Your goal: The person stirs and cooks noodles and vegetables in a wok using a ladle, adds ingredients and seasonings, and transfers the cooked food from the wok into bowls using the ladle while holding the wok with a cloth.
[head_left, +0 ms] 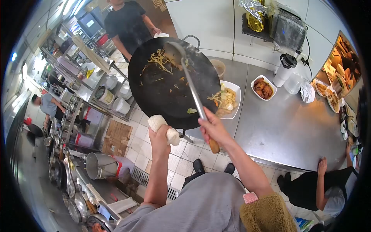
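Observation:
A large black wok (154, 98) is tilted over the edge of the steel counter, with some noodles (160, 62) left inside near its far side. My left hand (159, 140) is closed around a folded white cloth (157, 122) at the wok's near rim, beside its loop handle; whether the fingers grip the metal through it is hidden. In my right hand (215, 129) is the handle of a long metal ladle (194, 92), its bowl among the noodles. To the wok's right, a white square bowl (237, 92) holds noodles with vegetables, some heaped at the wok's rim.
On the steel counter (278, 127) stand a bowl of fried pieces (263, 89), a white tumbler (285, 69) and a plastic container (295, 83). A person in black (129, 27) stands beyond the wok. Another person (328, 189) is at right. Shelves (83, 89) line the left.

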Available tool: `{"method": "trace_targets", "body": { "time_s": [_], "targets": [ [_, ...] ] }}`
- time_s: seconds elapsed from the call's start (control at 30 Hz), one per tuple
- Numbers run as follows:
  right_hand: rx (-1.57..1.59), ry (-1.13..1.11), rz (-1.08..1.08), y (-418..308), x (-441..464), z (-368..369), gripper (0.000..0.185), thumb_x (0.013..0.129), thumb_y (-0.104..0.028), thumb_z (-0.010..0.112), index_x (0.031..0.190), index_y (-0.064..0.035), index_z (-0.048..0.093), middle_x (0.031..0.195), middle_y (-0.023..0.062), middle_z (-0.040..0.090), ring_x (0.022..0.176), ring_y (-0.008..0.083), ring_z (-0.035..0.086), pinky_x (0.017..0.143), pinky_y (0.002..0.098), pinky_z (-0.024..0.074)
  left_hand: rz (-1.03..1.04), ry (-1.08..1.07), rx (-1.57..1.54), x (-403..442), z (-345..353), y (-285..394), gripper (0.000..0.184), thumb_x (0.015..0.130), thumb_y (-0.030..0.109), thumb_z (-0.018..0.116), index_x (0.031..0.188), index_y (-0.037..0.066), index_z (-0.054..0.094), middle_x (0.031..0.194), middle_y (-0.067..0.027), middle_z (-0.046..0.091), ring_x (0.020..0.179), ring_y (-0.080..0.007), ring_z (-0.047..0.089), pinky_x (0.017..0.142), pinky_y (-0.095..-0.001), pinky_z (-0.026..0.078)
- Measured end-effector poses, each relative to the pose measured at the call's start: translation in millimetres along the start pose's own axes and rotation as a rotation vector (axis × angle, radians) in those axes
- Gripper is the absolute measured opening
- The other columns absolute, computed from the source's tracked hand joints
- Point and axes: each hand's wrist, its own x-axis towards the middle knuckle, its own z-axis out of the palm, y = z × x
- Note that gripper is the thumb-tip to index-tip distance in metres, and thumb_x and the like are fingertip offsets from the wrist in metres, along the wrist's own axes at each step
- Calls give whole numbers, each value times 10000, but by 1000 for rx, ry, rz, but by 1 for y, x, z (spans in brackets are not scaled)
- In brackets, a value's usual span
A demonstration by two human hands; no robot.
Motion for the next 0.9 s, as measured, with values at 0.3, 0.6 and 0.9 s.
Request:
{"method": "trace_targets", "body": {
  "time_s": [0.3,0.6,0.9],
  "targets": [
    [-942,144,-174,76,-67,-107,636,885,-122,609,1467,-184,360,788,104,660,595,159,568,612,308,491,-98,6,-58,16,-11,4,286,741,-72,556,1011,5,500,818,-89,556,667,-193,599,571,-330,499],
    [-386,188,35,28,-12,-36,603,905,-113,592,1462,-144,363,1038,182,671,678,199,640,657,310,513,-94,-7,-47,-9,3,18,312,715,-99,522,1014,-18,484,816,-125,579,637,-241,624,578,-364,540],
    [-966,230,-50,59,-98,-105,589,882,-155,620,1432,-200,416,801,214,662,682,303,649,707,355,504,-127,22,-49,-7,-4,18,271,731,-74,523,996,-27,492,791,-122,576,625,-237,622,577,-362,542]
  ]
}}
